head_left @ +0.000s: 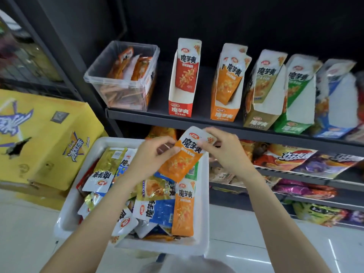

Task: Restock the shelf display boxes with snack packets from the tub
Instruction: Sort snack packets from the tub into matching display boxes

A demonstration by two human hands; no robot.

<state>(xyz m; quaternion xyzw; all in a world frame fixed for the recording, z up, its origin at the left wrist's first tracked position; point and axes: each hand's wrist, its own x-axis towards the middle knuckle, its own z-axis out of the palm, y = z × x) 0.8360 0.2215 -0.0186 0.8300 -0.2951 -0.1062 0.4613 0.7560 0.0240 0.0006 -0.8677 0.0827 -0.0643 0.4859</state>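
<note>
Head view: held above white plastic tub (203, 194) by both hands, glossy orange packet (182, 156) printed 魔芋爽; left hand (151, 156) pinching its side, right hand (224, 148) gripping its white top. On dark shelf (157, 117), cardboard display boxes (224, 113) bearing same characters.

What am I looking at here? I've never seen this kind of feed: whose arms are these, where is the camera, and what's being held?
There is no machine: these are a person's bare arms, filmed by one wide camera worn on the head, looking forward and down. The left hand and right hand together hold an orange packet above a white tub full of mixed snack packets. On the dark shelf above stand open display boxes: a red box, an orange box, then olive, green and blue ones. A clear bin of packets sits at the shelf's left end. A yellow carton stands on the floor at left.
</note>
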